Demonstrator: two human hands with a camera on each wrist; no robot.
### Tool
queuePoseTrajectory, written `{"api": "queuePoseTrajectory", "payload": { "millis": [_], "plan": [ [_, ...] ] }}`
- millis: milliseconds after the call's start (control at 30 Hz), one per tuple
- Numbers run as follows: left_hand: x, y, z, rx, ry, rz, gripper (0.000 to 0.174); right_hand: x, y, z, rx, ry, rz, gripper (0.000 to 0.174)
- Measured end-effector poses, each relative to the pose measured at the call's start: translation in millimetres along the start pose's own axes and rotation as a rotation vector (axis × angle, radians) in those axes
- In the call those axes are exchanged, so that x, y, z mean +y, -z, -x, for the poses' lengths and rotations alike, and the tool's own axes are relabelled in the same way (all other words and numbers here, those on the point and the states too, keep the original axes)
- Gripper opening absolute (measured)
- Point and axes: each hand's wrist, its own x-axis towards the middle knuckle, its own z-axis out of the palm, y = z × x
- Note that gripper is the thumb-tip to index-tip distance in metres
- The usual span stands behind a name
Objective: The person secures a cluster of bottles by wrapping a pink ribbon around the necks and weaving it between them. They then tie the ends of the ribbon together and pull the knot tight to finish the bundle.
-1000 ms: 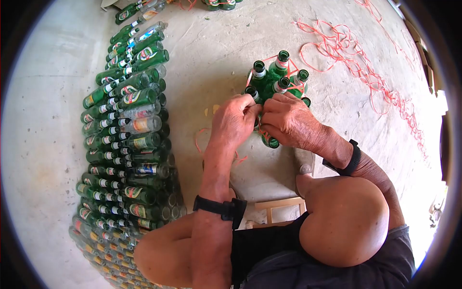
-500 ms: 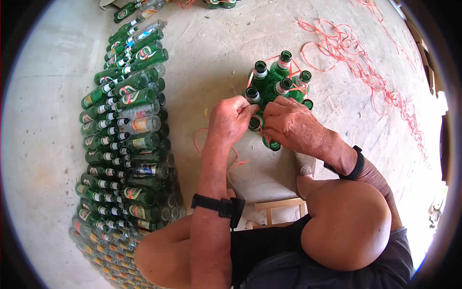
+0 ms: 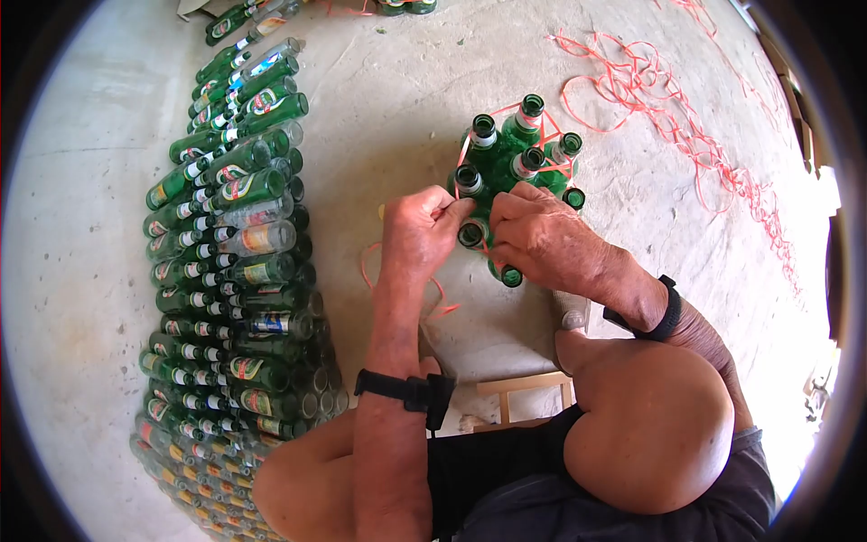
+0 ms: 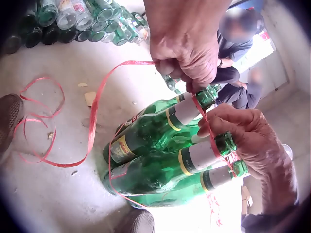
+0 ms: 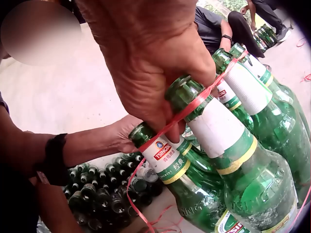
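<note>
Closest in, the left hand (image 3: 420,230) pinches the red strap (image 4: 95,104) between curled fingers, just above a bottle mouth. Touching it, the right hand (image 3: 542,237) curls its fingers round the same strap, which is taut across the necks. Just beyond stands the upright bottle bundle (image 3: 515,158), looped by the strap, on the concrete floor (image 3: 406,90). Farther off lie the stacked bottles (image 3: 235,244) to the left and the loose straps (image 3: 686,117) to the right.

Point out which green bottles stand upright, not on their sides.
The bundle tied with red strap, between the left hand and right hand, stands necks up; the long stack lies flat.
</note>
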Motion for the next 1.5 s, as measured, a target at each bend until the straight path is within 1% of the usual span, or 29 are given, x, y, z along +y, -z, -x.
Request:
{"api": "queuePoseTrajectory", "payload": {
  "millis": [67, 167, 267, 333, 433, 533, 633, 733, 833, 933, 1067, 1133, 1233, 1300, 1367, 1467, 1500],
  "plan": [
    [-3.9, -2.2, 1.3, 0.009, -0.006, 0.013, 0.024, 0.3, -4.5, 0.0, 0.006, -0.026, -0.001, 0.015],
    [-3.3, -4.5, 3.1, 0.028, 0.013, 0.037, 0.024, -0.7, -5.4, 0.3, 0.015, -0.076, -0.034, 0.01],
    [-4.9, -4.7, 3.3, 0.051, 0.006, 0.057, 0.024, -8.1, 2.3, -2.2, 0.099, -0.217, -0.26, 0.006],
    [-4.2, -4.7, 4.7, 0.066, -0.006, 0.079, 0.024, -7.0, 0.1, -0.4, 0.108, -0.219, -0.288, 0.005],
    [-8.6, -6.5, 5.7, 0.065, 0.055, 0.099, 0.023, -4.8, -1.9, 1.5, 0.105, -0.207, -0.294, 0.006],
    [-6.2, -7.9, 9.6, 0.102, 0.033, 0.13, 0.023, -4.8, -2.7, 1.0, 0.097, -0.192, -0.274, 0.007],
    [-2.8, -1.9, 9.5, 0.063, 0.055, 0.094, 0.022, -5.3, -0.1, 1.0, 0.091, -0.173, -0.254, 0.008],
    [-1.8, 11.3, 10.3, -0.047, 0.144, 0.055, 0.022, -3.8, -1.9, 1.2, 0.094, -0.176, -0.233, 0.009],
    [-2.2, 14.1, 13.4, -0.046, 0.103, 0.126, 0.022, -4.8, -1.2, 0.0, 0.087, -0.17, -0.235, 0.008],
    [-0.6, 18.7, 16.3, -0.078, 0.128, 0.076, 0.022, -5.1, 0.0, 1.6, 0.085, -0.171, -0.235, 0.007],
    [-2.3, 21.5, 20.1, -0.098, 0.171, 0.169, 0.018, -4.5, -0.1, 2.0, 0.089, -0.163, -0.23, 0.007],
    [-1.1, 23.7, 22.7, -0.116, 0.21, 0.237, 0.015, -4.0, -2.4, 2.6, 0.089, -0.168, -0.221, 0.01],
    [11.3, 28.3, 29.9, -0.125, 0.335, 0.314, 0.006, -2.9, -4.7, 3.2, 0.098, -0.165, -0.211, 0.012],
    [11.8, 27.7, 31.1, -0.11, 0.366, 0.322, 0.005, -3.7, -4.5, 4.6, 0.096, -0.176, -0.195, 0.015],
    [8.0, 27.2, 32.8, -0.1, 0.369, 0.319, 0.006, -8.3, -0.1, 4.3, 0.091, -0.197, -0.164, 0.024],
    [-0.3, 21.4, 32.3, -0.094, 0.345, 0.317, 0.008, -11.3, 9.1, 6.2, 0.168, -0.244, -0.256, 0.044],
    [1.2, 20.7, 31.1, -0.094, 0.347, 0.325, 0.008, -11.8, 13.0, 8.3, 0.15, -0.257, -0.249, 0.048]
  ]
}}
